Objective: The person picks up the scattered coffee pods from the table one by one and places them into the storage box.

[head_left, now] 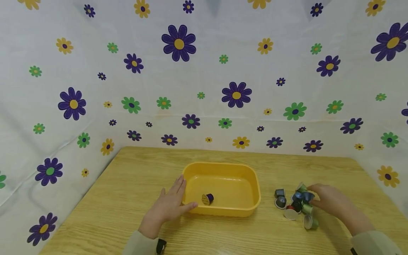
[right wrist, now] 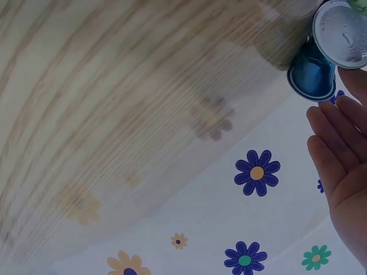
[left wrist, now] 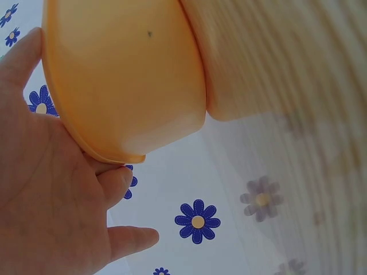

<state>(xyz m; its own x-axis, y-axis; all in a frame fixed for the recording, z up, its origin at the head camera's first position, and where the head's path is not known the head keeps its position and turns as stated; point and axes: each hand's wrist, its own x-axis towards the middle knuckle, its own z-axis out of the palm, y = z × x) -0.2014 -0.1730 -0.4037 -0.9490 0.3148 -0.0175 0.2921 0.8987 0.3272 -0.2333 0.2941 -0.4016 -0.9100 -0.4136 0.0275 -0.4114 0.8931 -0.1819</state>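
My left hand [head_left: 170,205] rests against the left front corner of a yellow plastic tub [head_left: 223,211], fingers along its left side and thumb by the front rim. The left wrist view shows the same hand [left wrist: 51,189] touching the tub's rim [left wrist: 86,146]. Inside the tub, one purple coffee capsule [head_left: 209,198] lies on its side. On the right, my right hand [head_left: 331,200] reaches into a pile of coffee capsules, its fingertips at a blue capsule [head_left: 307,197]. In the right wrist view, a silver-lidded capsule [right wrist: 342,35] and a blue capsule [right wrist: 312,71] are beside the fingers [right wrist: 332,134].
The pile also holds a dark grey capsule [head_left: 281,202], a red capsule with a pale lid [head_left: 290,213] and a green capsule [head_left: 310,222] at its front. A wooden table [head_left: 127,180] carries everything. Behind and beside it hangs a flower-print sheet [head_left: 204,71].
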